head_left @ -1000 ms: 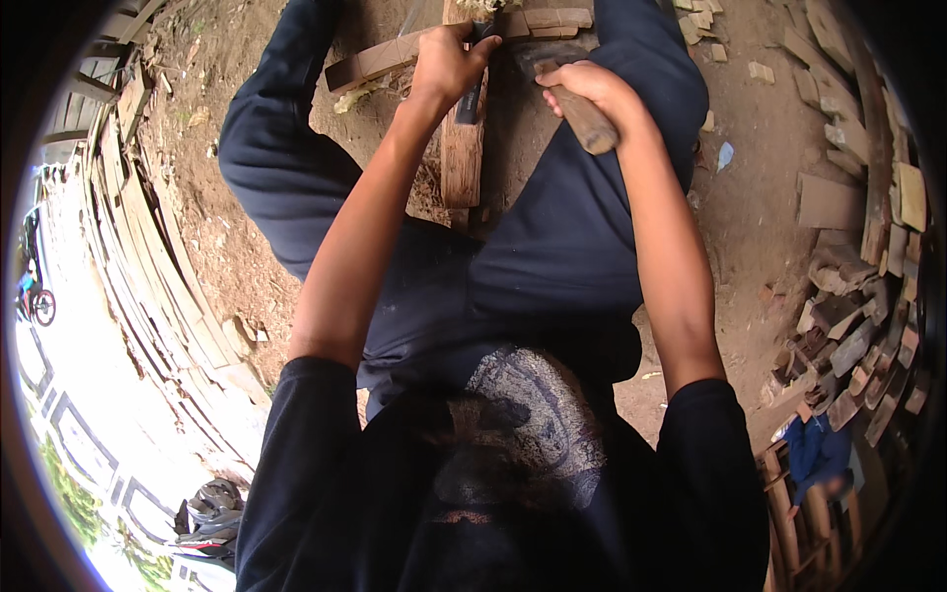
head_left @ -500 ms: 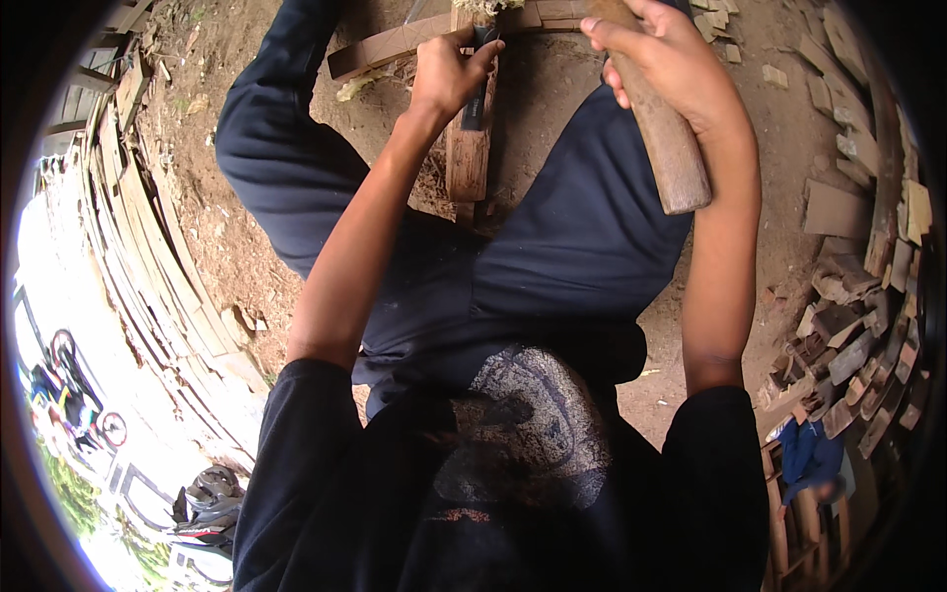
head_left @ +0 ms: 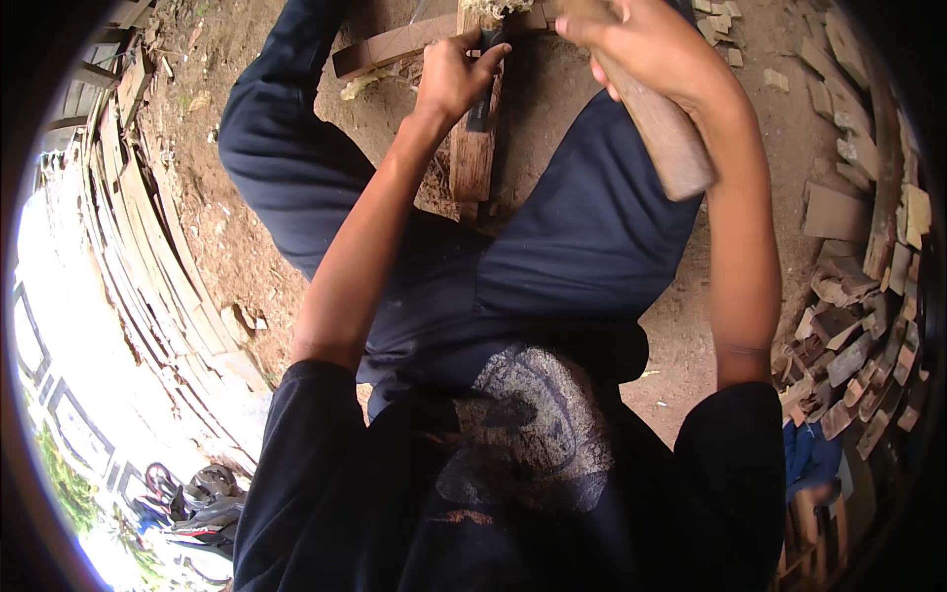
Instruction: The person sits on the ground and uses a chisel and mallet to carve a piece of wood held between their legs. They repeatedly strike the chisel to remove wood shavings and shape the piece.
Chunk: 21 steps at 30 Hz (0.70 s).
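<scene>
In the head view, my left hand [head_left: 451,81] is closed round a dark narrow tool [head_left: 478,113] lying along an upright-pointing length of rough timber [head_left: 471,170] between my legs. A crossed strip of wood [head_left: 365,57] runs behind it, with pale crumbly material [head_left: 497,8] where they meet. My right hand [head_left: 659,54] grips a thick wooden mallet-like piece [head_left: 663,143], raised to the right of the timber and slightly blurred; its far end is cut off at the top.
Scrap wood [head_left: 850,345] is piled along the right. Long planks [head_left: 163,247] lie at the left, beside a bright outside area with a motorbike [head_left: 202,508]. Another person in blue [head_left: 811,454] is at the lower right. My bent legs [head_left: 276,168] frame the timber.
My right hand and wooden piece rose closer to the camera and rightward, then shifted slightly leftward. My left hand barely moved. At the left, a passing two-wheeler moved downward in the picture.
</scene>
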Each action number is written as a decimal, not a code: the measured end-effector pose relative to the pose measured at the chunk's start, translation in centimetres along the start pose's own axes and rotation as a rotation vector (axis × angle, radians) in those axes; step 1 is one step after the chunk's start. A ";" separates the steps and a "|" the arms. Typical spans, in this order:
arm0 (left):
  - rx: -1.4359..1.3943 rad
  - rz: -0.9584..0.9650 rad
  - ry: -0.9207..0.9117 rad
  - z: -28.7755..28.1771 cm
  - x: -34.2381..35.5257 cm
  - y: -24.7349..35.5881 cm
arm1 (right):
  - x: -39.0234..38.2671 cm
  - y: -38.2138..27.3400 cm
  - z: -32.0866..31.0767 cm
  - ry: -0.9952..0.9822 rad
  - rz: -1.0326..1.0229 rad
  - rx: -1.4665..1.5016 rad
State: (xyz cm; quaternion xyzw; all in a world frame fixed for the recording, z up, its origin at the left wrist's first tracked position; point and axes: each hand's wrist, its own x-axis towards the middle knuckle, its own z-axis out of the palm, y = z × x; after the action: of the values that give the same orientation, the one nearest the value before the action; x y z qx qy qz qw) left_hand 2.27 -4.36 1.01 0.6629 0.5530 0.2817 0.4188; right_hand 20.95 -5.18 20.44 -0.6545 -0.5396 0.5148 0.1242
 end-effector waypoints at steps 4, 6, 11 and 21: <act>-0.012 -0.005 0.000 -0.3 -0.7 -0.1 | -0.5 -1.4 -0.1 -0.041 0.091 -0.062; -0.030 0.031 0.000 -0.3 -0.4 -0.3 | -0.1 -0.4 -0.4 -0.037 0.072 0.033; -0.055 0.045 -0.008 0.2 -0.3 0.3 | -0.8 0.2 -0.3 0.059 0.018 0.098; -0.064 0.042 -0.042 0.1 -0.4 -0.3 | -1.7 -1.7 -0.8 0.027 -0.091 0.086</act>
State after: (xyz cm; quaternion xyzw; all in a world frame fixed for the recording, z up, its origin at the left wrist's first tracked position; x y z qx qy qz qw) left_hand 2.09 -4.73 0.76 0.6663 0.5207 0.2940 0.4454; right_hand 20.79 -5.65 22.94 -0.6302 -0.5446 0.5223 0.1828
